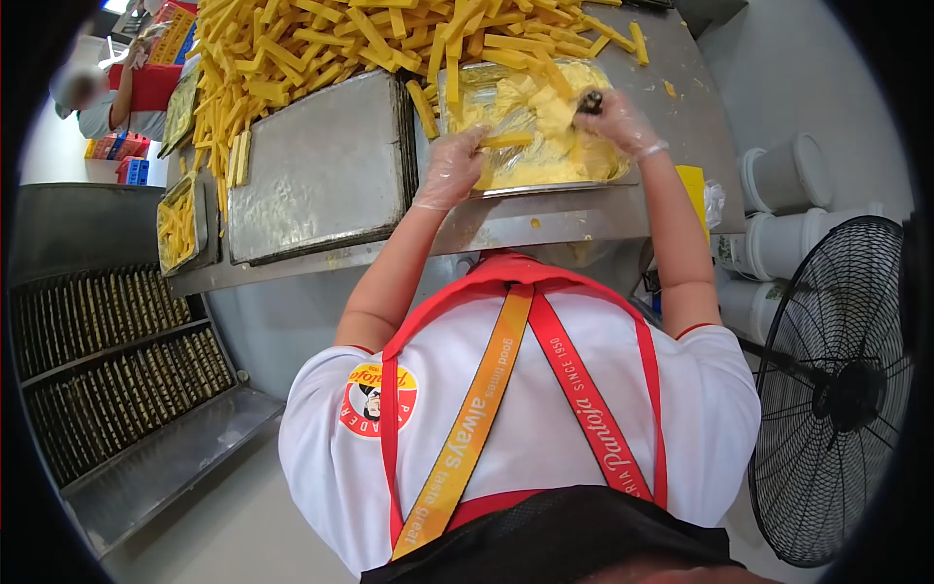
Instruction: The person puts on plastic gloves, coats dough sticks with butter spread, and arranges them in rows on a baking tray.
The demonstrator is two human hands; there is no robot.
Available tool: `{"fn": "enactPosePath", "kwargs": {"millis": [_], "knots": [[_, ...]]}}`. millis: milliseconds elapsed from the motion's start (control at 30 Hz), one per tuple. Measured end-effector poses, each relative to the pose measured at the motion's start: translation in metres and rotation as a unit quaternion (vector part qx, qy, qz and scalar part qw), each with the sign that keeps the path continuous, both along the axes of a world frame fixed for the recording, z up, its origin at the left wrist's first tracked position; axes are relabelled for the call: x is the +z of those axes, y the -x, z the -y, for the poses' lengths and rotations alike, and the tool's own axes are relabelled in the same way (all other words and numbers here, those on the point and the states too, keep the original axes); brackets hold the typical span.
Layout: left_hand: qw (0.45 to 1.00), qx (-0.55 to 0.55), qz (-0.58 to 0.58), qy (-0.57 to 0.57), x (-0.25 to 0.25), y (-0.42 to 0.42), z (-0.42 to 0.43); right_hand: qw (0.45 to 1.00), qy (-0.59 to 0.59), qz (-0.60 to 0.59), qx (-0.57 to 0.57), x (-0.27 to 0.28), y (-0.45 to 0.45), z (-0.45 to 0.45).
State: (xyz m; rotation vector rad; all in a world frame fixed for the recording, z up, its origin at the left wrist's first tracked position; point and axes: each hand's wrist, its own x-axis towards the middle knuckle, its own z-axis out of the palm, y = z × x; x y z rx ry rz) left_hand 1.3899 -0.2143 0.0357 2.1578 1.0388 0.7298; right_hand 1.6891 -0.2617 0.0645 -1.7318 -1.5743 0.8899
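Observation:
My left hand (452, 167), in a clear plastic glove, is closed on a yellow stick (508, 140) over the near left part of a metal tray (545, 187). Pale yellow cream (530, 107) is spread in that tray. At its right side my right hand (615, 123), also gloved, grips a tool with a dark handle (591, 101); the rest of the tool is hard to make out in the cream. Behind and left of the tray lies a large heap of yellow sticks (321, 44).
Stacked flat baking trays (321, 165) lie left of the cream tray. A smaller tray of sticks (177, 229) is at the table's left end. A rack (117, 341) stands left, a fan (837, 389) and white buckets (783, 175) right. Another person (136, 92) is at the far left.

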Motion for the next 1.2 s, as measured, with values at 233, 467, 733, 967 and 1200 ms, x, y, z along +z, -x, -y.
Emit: {"fn": "enactPosePath", "kwargs": {"millis": [233, 467, 733, 967, 1200], "knots": [[0.999, 0.041, -0.016, -0.018, -0.006, -0.007, 0.003, 0.918, -0.094, -0.378, -0.074, 0.012, 0.058, 0.02], [0.996, 0.071, -0.046, 0.003, 0.001, -0.003, 0.005, 0.943, -0.113, -0.269, -0.162, -0.029, 0.041, 0.006], [0.996, 0.074, -0.036, 0.019, 0.014, 0.003, 0.009, 0.936, -0.105, -0.305, -0.143, -0.023, 0.055, 0.007], [0.974, 0.091, -0.036, 0.206, 0.016, 0.011, -0.009, 0.894, -0.131, -0.408, -0.127, -0.001, 0.083, 0.024], [0.974, 0.079, -0.065, 0.202, 0.009, 0.018, -0.018, 0.906, -0.166, -0.35, -0.172, -0.006, 0.082, 0.02]]}}
